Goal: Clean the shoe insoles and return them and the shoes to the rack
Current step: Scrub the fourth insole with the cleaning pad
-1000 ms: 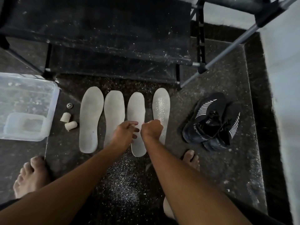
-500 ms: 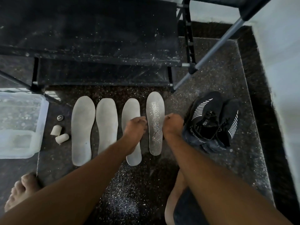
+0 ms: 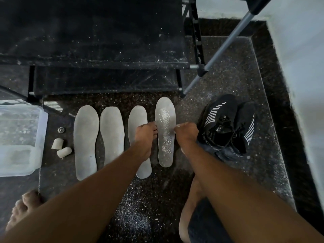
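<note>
Four insoles lie side by side on the floor (image 3: 236, 71) below the rack (image 3: 98, 64). The rightmost insole (image 3: 165, 132), dusted with white powder, sits at centre; the left hand (image 3: 145, 132) pinches its 9 o'clock edge, the right hand (image 3: 186, 133) its 3 o'clock edge, fingers curled. Black shoes (image 3: 228, 123) sit at 3 o'clock, a clear tub (image 3: 37, 141) at 9.

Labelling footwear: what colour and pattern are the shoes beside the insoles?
Black shoes with white diagonal stripes, clearest in the head view.

Both arms outstretched, left hand (image 3: 146, 133) and right hand (image 3: 186, 133) with curled fingers, apart.
</note>
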`<action>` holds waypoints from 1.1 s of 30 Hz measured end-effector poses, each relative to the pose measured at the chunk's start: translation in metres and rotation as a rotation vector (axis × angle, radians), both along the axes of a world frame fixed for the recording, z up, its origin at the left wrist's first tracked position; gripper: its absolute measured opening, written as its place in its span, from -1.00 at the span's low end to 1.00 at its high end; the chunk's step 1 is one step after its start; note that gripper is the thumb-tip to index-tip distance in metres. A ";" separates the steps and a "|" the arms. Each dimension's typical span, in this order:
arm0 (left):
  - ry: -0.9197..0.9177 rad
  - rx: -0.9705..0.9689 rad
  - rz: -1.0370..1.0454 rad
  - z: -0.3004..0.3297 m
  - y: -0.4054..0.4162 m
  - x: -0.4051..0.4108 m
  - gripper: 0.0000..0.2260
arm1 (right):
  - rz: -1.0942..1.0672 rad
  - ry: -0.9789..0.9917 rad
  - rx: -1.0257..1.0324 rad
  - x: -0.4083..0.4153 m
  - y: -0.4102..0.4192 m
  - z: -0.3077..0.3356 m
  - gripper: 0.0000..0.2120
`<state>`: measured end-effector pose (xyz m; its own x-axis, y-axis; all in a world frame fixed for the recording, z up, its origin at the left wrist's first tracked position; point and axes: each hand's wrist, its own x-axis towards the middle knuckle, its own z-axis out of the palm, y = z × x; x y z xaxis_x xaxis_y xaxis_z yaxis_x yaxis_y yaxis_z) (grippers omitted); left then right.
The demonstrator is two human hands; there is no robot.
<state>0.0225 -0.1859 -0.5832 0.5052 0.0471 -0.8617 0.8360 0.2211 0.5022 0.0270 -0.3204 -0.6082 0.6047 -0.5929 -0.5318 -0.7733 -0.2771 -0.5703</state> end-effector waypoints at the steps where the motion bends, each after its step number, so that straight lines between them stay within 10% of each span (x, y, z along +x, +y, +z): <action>1: 0.006 0.006 0.001 0.003 0.000 0.000 -0.79 | -0.018 -0.021 0.021 -0.002 -0.001 0.003 -0.88; 8: -0.037 0.046 -0.014 0.029 0.007 0.002 -0.79 | -0.088 -0.110 0.216 -0.012 0.006 0.050 -0.88; 15: -0.059 0.007 -0.070 0.084 0.029 -0.007 -0.37 | -0.120 -0.150 0.330 -0.021 0.031 0.128 -0.94; 33: -0.300 -0.376 0.092 0.350 0.096 -0.094 -0.28 | 0.430 -0.401 0.207 -0.107 0.074 0.423 -0.81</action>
<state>-0.0714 -0.0897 -0.2337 0.7419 -0.1838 -0.6448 0.6355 0.4993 0.5889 -0.0799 -0.2462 -0.1856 0.9429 -0.1611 -0.2916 -0.3315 -0.3686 -0.8684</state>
